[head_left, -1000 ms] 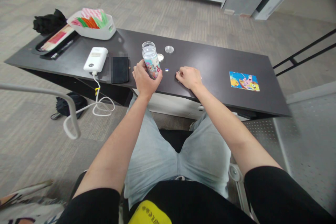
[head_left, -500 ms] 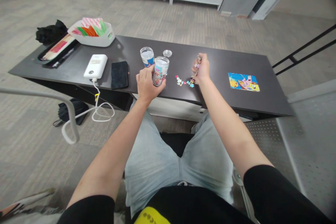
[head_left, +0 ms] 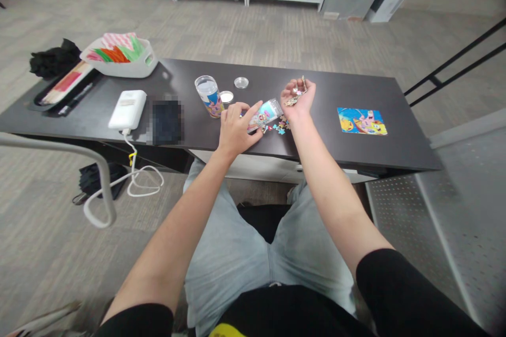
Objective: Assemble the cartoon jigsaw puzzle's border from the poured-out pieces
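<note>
My left hand (head_left: pixel 239 127) is wrapped round a clear printed jar (head_left: pixel 265 113), which lies tilted with its mouth toward my right hand (head_left: pixel 298 101). That right hand is cupped palm up, fingers curled over several small puzzle pieces (head_left: pixel 294 99). More loose puzzle pieces (head_left: pixel 281 126) lie on the dark table just below the jar's mouth. A second clear printed jar (head_left: pixel 210 97) stands left of my left hand. Two round lids (head_left: pixel 241 82) (head_left: pixel 226 97) rest behind my left hand. A colourful cartoon picture card (head_left: pixel 362 121) lies flat to the right.
On the table's left are a white power bank (head_left: pixel 127 109) with a cable, a dark blurred flat item (head_left: pixel 166 122), a white basket (head_left: pixel 118 67) of coloured strips and a black tray (head_left: pixel 59 100). A curved grey metal bar (head_left: pixel 100 168) juts in at left.
My left hand has moved right and tipped the jar from upright toward my right hand. My right hand has turned from a closed grip to a palm-up cup. A second lid has come into view.
</note>
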